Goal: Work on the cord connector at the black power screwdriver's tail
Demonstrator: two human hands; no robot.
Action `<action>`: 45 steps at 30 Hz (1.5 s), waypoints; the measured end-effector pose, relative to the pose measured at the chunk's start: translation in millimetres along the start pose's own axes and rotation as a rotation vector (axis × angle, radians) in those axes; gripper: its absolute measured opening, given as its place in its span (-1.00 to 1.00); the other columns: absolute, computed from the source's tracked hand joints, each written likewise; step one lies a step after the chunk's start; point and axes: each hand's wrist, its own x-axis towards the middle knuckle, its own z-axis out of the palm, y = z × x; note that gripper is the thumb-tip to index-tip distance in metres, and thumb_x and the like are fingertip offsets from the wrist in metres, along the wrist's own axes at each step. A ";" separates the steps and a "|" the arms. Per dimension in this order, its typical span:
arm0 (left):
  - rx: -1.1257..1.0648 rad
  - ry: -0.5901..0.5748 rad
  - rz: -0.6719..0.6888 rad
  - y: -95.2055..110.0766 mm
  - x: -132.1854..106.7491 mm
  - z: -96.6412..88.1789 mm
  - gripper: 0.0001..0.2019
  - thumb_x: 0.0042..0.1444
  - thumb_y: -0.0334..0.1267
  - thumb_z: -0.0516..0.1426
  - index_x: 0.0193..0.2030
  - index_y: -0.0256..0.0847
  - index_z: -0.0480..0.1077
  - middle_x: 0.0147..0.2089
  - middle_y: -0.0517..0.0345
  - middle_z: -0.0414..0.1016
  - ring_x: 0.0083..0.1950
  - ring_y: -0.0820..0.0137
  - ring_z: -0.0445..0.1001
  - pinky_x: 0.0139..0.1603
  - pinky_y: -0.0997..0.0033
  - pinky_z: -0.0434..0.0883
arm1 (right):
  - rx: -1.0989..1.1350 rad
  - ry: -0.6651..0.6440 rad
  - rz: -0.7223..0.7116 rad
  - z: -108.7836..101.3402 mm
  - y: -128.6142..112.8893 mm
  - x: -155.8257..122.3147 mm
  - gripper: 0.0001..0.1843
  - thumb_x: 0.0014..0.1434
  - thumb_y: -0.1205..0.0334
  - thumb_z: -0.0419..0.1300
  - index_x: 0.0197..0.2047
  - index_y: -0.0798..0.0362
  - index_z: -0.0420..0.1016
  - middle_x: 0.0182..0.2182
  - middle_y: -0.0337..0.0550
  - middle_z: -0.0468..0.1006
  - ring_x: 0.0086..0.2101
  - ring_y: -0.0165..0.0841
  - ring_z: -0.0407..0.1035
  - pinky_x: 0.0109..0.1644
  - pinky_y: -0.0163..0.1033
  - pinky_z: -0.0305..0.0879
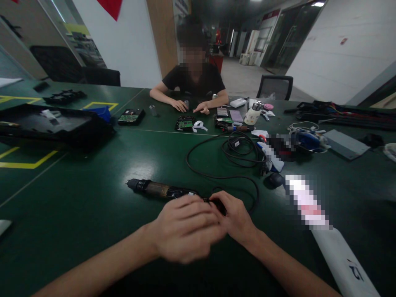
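Note:
My left hand (188, 229) is closed, its fingers curled toward my right hand, and whatever it grips is hidden behind them. Thumb and fingers of my right hand (236, 216) close around a small dark piece (219, 205), too covered to name. Just beyond both hands, an electric screwdriver (157, 189) lies on the green table (123, 231), its tip pointing left and its rear end partly behind my left hand. A black cable (256, 189) loops across the table and curves down behind my right hand.
Across the table a person (198, 82) sits with both hands near small circuit-board units (185, 123). A large black tray (62, 123) stands at left. On the right are a long white piece (343, 255), a bottle (253, 113), a grey plate (346, 144) and black parts (346, 115).

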 end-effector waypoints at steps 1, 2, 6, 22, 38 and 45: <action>-0.034 0.031 0.020 -15.8 7.4 11.2 -0.59 0.33 -0.25 0.09 0.29 0.00 0.36 0.07 0.20 0.62 0.15 0.33 0.54 0.31 0.14 0.40 | 0.000 0.007 -0.010 0.5 0.7 0.0 -0.85 0.39 0.37 0.15 -0.02 -0.02 0.43 -0.18 -0.14 0.57 -0.22 -0.27 0.51 -0.15 -0.19 0.45; -0.039 0.022 -0.013 -29.4 12.2 21.5 -0.57 0.33 -0.30 0.07 0.32 -0.09 0.33 0.12 0.12 0.60 0.17 0.33 0.53 0.32 0.14 0.38 | -0.001 0.011 -0.019 1.0 1.3 0.0 -0.86 0.38 0.38 0.16 -0.03 -0.01 0.43 -0.18 -0.13 0.57 -0.21 -0.26 0.51 -0.15 -0.19 0.45; -0.037 -0.145 -0.028 -54.2 10.7 44.3 -0.45 0.35 -0.28 0.07 0.46 -0.16 0.15 0.16 0.03 0.56 0.17 0.30 0.51 0.22 0.19 0.41 | -0.012 0.017 -0.025 3.0 3.0 0.1 -0.91 0.37 0.37 0.17 -0.09 -0.01 0.41 -0.22 -0.14 0.54 -0.24 -0.25 0.49 -0.21 -0.20 0.44; 0.151 -0.144 -0.011 -47.6 7.7 49.7 -0.44 0.36 -0.27 0.07 0.47 -0.22 0.13 0.19 0.01 0.52 0.23 0.21 0.45 0.15 0.18 0.39 | -0.021 0.029 -0.009 3.6 4.2 -0.6 -0.91 0.38 0.36 0.16 -0.18 -0.01 0.36 -0.25 -0.14 0.51 -0.26 -0.26 0.46 -0.20 -0.18 0.43; 0.201 -0.121 -0.022 -50.0 5.6 54.2 -0.50 0.41 -0.26 0.06 0.45 -0.22 0.18 0.11 0.02 0.55 0.16 0.24 0.49 0.10 0.21 0.41 | -0.005 0.020 -0.005 4.8 4.9 -1.1 -0.91 0.38 0.38 0.16 -0.14 -0.01 0.35 -0.24 -0.15 0.51 -0.25 -0.25 0.47 -0.19 -0.18 0.43; 0.188 -0.118 -0.020 -47.6 7.7 50.5 -0.50 0.43 -0.23 0.06 0.46 -0.22 0.16 0.12 0.01 0.55 0.17 0.24 0.49 0.10 0.22 0.41 | 0.000 0.007 0.003 2.6 2.8 -0.6 -0.91 0.38 0.37 0.16 -0.15 -0.02 0.36 -0.24 -0.15 0.50 -0.26 -0.26 0.46 -0.22 -0.19 0.42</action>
